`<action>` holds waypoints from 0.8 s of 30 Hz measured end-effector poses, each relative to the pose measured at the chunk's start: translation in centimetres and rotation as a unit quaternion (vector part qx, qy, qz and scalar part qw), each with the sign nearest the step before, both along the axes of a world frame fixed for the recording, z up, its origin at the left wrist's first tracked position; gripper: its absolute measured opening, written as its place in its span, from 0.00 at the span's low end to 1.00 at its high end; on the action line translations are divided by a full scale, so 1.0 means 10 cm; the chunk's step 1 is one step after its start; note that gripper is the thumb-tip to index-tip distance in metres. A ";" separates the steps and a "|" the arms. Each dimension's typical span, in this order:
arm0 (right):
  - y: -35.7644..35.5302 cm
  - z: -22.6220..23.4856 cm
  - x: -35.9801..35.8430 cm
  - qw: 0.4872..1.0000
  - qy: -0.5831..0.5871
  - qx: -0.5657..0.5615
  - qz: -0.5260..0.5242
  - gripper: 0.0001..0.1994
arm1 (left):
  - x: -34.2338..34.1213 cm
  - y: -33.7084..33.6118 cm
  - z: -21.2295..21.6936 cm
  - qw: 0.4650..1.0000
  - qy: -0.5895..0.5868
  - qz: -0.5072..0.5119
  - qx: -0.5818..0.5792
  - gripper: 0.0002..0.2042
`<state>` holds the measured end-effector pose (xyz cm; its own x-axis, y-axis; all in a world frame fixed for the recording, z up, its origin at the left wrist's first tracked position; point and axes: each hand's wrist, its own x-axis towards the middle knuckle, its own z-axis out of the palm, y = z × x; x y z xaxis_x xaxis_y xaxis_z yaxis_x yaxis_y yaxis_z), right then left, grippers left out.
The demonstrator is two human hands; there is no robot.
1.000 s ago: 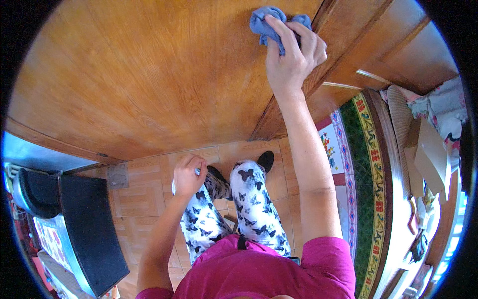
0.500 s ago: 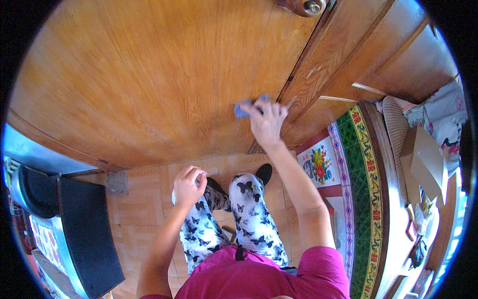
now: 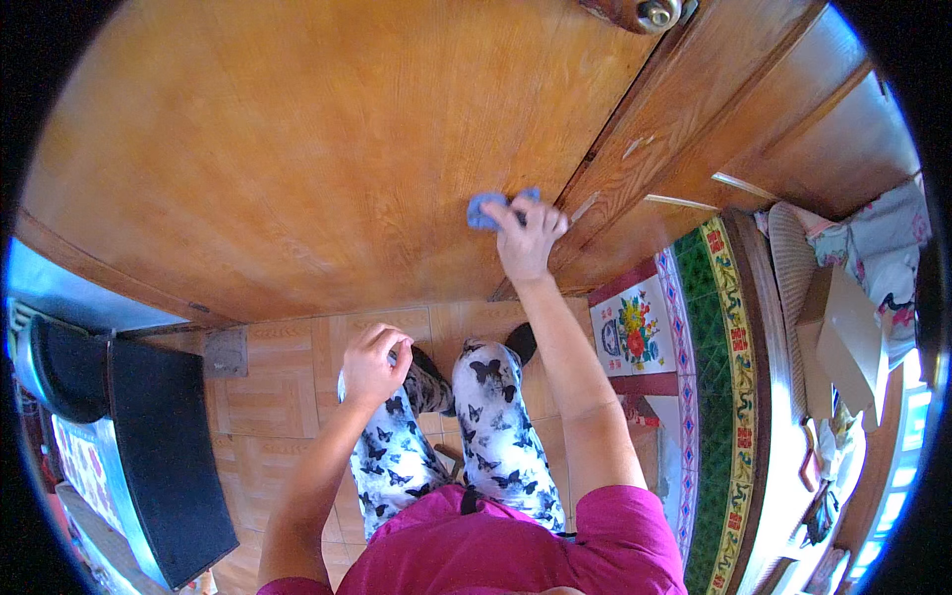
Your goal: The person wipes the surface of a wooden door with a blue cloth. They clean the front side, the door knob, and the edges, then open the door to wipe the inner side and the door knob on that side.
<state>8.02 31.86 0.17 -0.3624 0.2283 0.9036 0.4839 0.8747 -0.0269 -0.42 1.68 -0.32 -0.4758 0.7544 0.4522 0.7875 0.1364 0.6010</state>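
Observation:
A blue cloth (image 3: 486,211) is bunched under my right hand (image 3: 533,238), whose fingers press it against the brown wooden door (image 3: 327,149). Cloth and hand are low on the door, close to its right edge beside the frame. My left hand (image 3: 377,363) rests above my left knee with its fingers curled in and the thumb near the fingertips. I cannot make out anything held in it. A metal door knob (image 3: 650,14) shows at the top, far above the cloth.
On the left stands a black-sided cabinet (image 3: 164,456). Right of me are green patterned tiles (image 3: 712,347) below a ledge with an opened cardboard box (image 3: 843,337) and piled fabric (image 3: 878,238). Light tiled floor (image 3: 268,397) lies under my feet.
The view has shifted slightly, so the door knob sits further right. My right hand stays on the cloth at nearly the same part of the door. My left hand looks unchanged.

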 end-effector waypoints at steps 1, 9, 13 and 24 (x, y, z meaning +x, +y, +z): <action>-0.03 -0.25 0.08 0.999 -0.034 -0.009 0.012 0.17 | -0.01 0.02 -0.01 1.000 0.005 -0.002 0.002 0.02; 0.03 0.58 0.13 0.999 -0.032 0.012 0.009 0.19 | 0.01 0.04 -0.06 1.000 -0.004 0.013 -0.016 0.02; 0.29 1.85 -0.08 0.975 0.208 0.078 -0.015 0.19 | 0.02 -0.02 -0.03 1.000 0.004 0.014 -0.014 0.03; 0.17 -0.77 0.32 0.970 -0.231 0.019 0.073 0.15 | -0.01 0.10 0.05 1.000 -0.004 -0.021 -0.008 0.02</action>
<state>11.27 33.53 -7.49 -0.7567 0.1133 0.6439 0.3067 0.9313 0.1966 -0.48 2.66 0.16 -0.4473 0.7805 0.4367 0.7884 0.1135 0.6046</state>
